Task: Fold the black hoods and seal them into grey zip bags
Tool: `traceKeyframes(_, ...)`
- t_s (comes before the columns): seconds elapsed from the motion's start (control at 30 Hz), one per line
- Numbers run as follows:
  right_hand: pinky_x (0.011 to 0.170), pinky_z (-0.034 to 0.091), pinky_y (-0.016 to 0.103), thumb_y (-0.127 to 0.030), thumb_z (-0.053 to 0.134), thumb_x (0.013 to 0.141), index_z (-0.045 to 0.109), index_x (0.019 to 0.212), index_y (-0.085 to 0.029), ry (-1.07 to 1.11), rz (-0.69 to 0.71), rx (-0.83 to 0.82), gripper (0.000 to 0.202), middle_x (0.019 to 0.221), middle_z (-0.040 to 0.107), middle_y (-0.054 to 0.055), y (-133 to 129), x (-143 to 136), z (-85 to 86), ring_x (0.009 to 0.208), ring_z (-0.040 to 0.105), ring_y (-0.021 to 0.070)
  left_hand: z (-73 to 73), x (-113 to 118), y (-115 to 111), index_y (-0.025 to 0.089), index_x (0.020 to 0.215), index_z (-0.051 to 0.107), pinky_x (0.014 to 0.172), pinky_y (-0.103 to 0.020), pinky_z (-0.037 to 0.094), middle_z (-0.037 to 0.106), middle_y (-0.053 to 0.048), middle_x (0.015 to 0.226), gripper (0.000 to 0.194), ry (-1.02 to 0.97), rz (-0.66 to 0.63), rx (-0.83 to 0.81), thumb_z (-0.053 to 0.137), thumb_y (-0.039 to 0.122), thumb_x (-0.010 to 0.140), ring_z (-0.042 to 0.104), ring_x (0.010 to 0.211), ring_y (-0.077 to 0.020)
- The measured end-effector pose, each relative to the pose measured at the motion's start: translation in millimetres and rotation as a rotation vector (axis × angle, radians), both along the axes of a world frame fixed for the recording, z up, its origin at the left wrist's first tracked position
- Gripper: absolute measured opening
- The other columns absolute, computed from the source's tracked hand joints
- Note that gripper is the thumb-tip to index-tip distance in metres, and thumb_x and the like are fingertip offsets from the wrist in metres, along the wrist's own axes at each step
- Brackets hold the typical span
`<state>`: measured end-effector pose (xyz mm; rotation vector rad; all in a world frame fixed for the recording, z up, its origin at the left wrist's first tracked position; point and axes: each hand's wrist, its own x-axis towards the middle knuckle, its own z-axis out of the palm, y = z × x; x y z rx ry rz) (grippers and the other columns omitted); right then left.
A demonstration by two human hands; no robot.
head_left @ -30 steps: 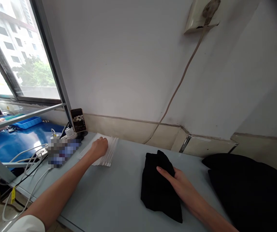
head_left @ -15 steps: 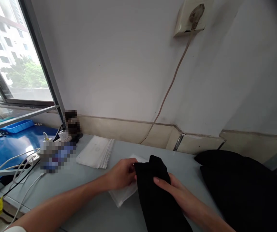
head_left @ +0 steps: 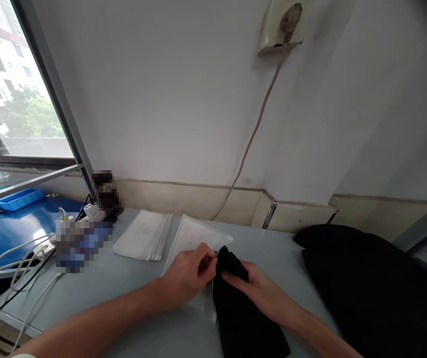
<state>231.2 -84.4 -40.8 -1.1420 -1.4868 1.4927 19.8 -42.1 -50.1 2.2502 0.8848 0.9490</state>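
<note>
A folded black cloth (head_left: 243, 318) hangs down over the front part of the table. My right hand (head_left: 260, 291) grips its upper part, with the thumb on top. Thumb and fingertips of my left hand (head_left: 193, 271) are pinched together at the cloth's upper left edge. Under and behind my left hand lies a translucent plastic bag (head_left: 194, 232), partly hidden by the hand and the cloth.
A stack of translucent bags (head_left: 142, 233) lies left of my hands. More black cloth (head_left: 370, 278) is heaped at the right. A power strip and cables (head_left: 45, 246) are at the far left, near a blue tray (head_left: 17, 199). A wall stands behind the table (head_left: 134, 288).
The black cloth's top has turned and narrowed in my hands. My left fingers have closed at its edge. More of the bag behind shows now. The view has shifted slightly right.
</note>
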Motion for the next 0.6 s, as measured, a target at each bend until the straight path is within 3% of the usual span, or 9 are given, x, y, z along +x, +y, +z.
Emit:
traceKeyframes(0.1, 0.082, 0.051, 0.032, -0.05, 0.074, 0.091, 0.078, 0.101, -0.022, -0.075, 0.159, -0.008, 0.03, 0.091, 0.073, 0.001, -3, 1, 0.3, 0.088, 0.064, 0.0232, 0.3, 1, -4, 0.021, 0.106, 0.062, 0.061, -0.025, 0.045, 0.068, 0.0, 0.076, 0.016, 0.058, -0.102, 0.303, 0.048, 0.028, 0.107, 0.06, 0.063, -0.0134)
traceKeyframes(0.17, 0.092, 0.051, 0.037, -0.052, 0.076, 0.088, 0.079, 0.104, -0.021, -0.084, 0.152, -0.009, 0.034, 0.1, 0.075, 0.004, -3, 1, 0.5, 0.1, 0.065, 0.0276, 4.7, 2, -4, 0.02, 0.11, 0.065, 0.072, -0.028, 0.05, 0.071, -0.003, 0.084, 0.02, 0.06, -0.182, 0.46, 0.047, 0.028, 0.109, 0.065, 0.073, -0.0156)
traceKeyframes(0.2, 0.096, 0.05, 0.039, -0.054, 0.077, 0.087, 0.079, 0.105, -0.021, -0.055, 0.122, -0.009, 0.039, 0.103, 0.076, 0.005, -1, 1, 0.2, 0.103, 0.065, 0.0287, 7.4, 2, -2, 0.021, 0.114, 0.067, 0.081, -0.031, 0.051, 0.073, -0.005, 0.092, 0.022, 0.059, -0.178, 0.496, 0.046, 0.028, 0.11, 0.067, 0.084, -0.0176)
traceKeyframes(0.27, 0.098, 0.05, 0.041, -0.06, 0.078, 0.085, 0.078, 0.109, -0.02, 0.042, 0.053, -0.033, 0.047, 0.104, 0.077, 0.006, 2, 2, -0.7, 0.1, 0.067, 0.0282, 12.1, 0, 6, 0.026, 0.128, 0.066, 0.102, -0.042, 0.047, 0.071, -0.01, 0.12, 0.027, 0.061, -0.031, 0.465, 0.046, 0.032, 0.11, 0.064, 0.114, -0.0243)
traceKeyframes(0.33, 0.092, 0.053, 0.041, -0.065, 0.077, 0.084, 0.077, 0.112, -0.021, 0.112, -0.009, -0.089, 0.053, 0.1, 0.077, 0.005, 5, 5, -1.7, 0.091, 0.068, 0.0263, 15.1, -7, 21, 0.029, 0.147, 0.054, 0.115, -0.055, 0.035, 0.055, -0.014, 0.15, 0.042, 0.047, 0.216, 0.304, 0.052, 0.041, 0.107, 0.047, 0.141, -0.0328)
traceKeyframes(0.4, 0.087, 0.054, 0.04, -0.068, 0.075, 0.085, 0.078, 0.112, -0.022, 0.122, -0.062, -0.139, 0.054, 0.095, 0.077, 0.004, 6, 9, -2.9, 0.084, 0.069, 0.0251, 17.5, -17, 39, 0.025, 0.159, 0.038, 0.117, -0.059, 0.033, 0.044, -0.019, 0.16, 0.074, 0.017, 0.355, 0.027, 0.065, 0.055, 0.097, 0.037, 0.15, -0.0388)
traceKeyframes(0.47, 0.087, 0.054, 0.04, -0.069, 0.073, 0.086, 0.079, 0.11, -0.023, 0.105, -0.07, -0.135, 0.053, 0.095, 0.078, 0.004, 7, 11, -5.2, 0.084, 0.07, 0.0252, 21.0, -28, 55, 0.02, 0.16, 0.036, 0.108, -0.054, 0.046, 0.06, -0.022, 0.145, 0.088, -0.024, 0.297, -0.326, 0.069, 0.062, 0.091, 0.055, 0.136, -0.0389)
traceKeyframes(0.53, 0.09, 0.054, 0.041, -0.066, 0.076, 0.085, 0.08, 0.109, -0.023, 0.079, -0.048, -0.102, 0.05, 0.098, 0.079, 0.005, 9, 11, -8.7, 0.09, 0.071, 0.0273, 26.1, -38, 65, 0.017, 0.148, 0.054, 0.094, -0.047, 0.055, 0.074, -0.019, 0.121, 0.079, -0.041, 0.104, -0.584, 0.072, 0.065, 0.088, 0.07, 0.114, -0.0367)
traceKeyframes(0.6, 0.093, 0.054, 0.043, -0.063, 0.078, 0.085, 0.08, 0.111, -0.022, 0.073, -0.065, -0.055, 0.049, 0.103, 0.081, 0.007, 12, 9, -12.7, 0.098, 0.072, 0.0309, 30.7, -43, 67, 0.017, 0.128, 0.071, 0.088, -0.042, 0.057, 0.078, -0.015, 0.114, 0.063, -0.046, -0.112, -0.73, 0.078, 0.062, 0.083, 0.074, 0.105, -0.0336)
